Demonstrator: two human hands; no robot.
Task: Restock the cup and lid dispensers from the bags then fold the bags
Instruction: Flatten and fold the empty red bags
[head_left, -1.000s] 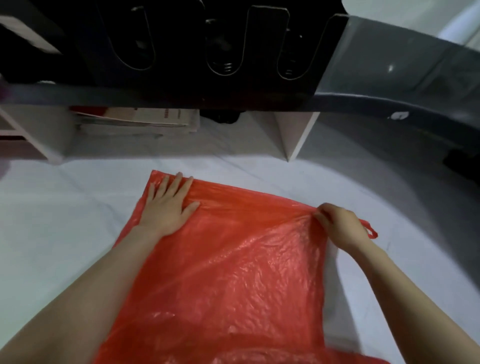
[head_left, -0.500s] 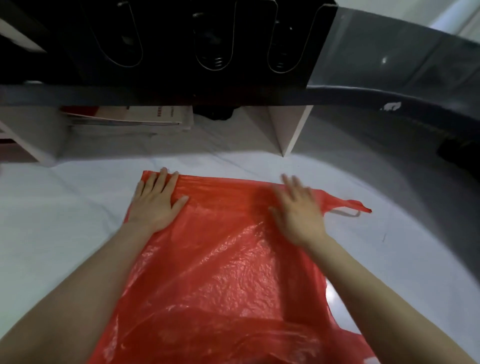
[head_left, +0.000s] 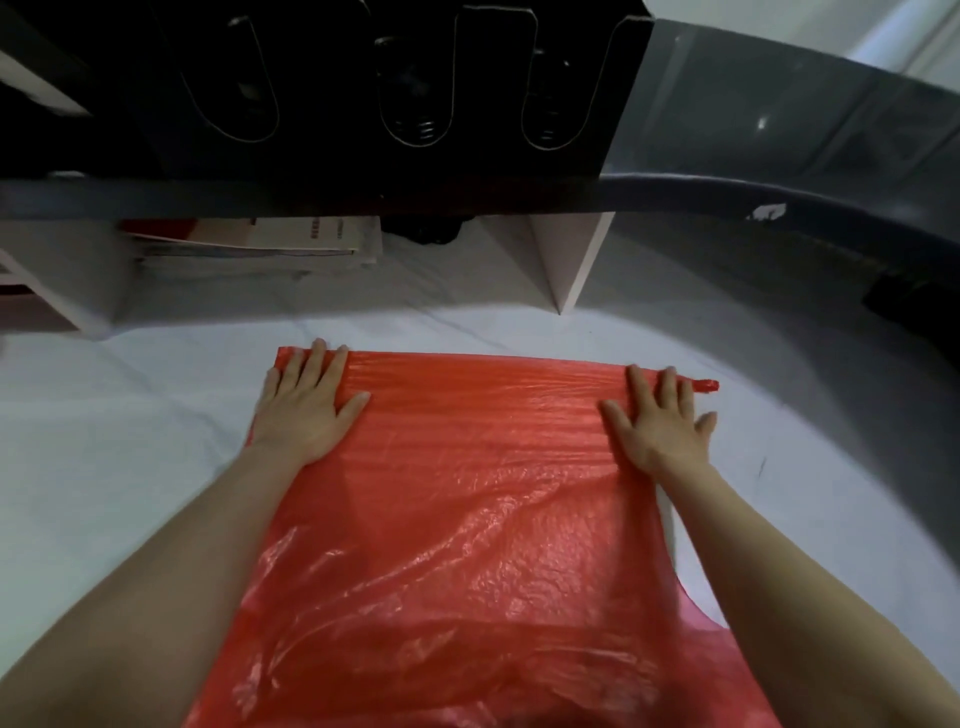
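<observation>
A red plastic bag (head_left: 483, 519) lies spread flat on the white counter (head_left: 104, 441), running from the far edge down toward me. My left hand (head_left: 304, 402) presses flat on the bag's far left corner, fingers straight. My right hand (head_left: 657, 421) presses flat on the far right corner, fingers spread. A short piece of the bag's handle (head_left: 706, 385) pokes out just right of my right fingers. Above, the black dispenser (head_left: 395, 93) shows three U-shaped slots with springs inside.
A stack of papers and booklets (head_left: 254, 244) lies under the dark shelf at the back left. A white divider panel (head_left: 571, 260) stands behind the bag. A grey curved surface (head_left: 805, 156) runs along the right side.
My right hand let go of the bag's edge it pinched, then slid flat across the bag to the far right corner, smoothing it. The left hand stayed on the left corner.
</observation>
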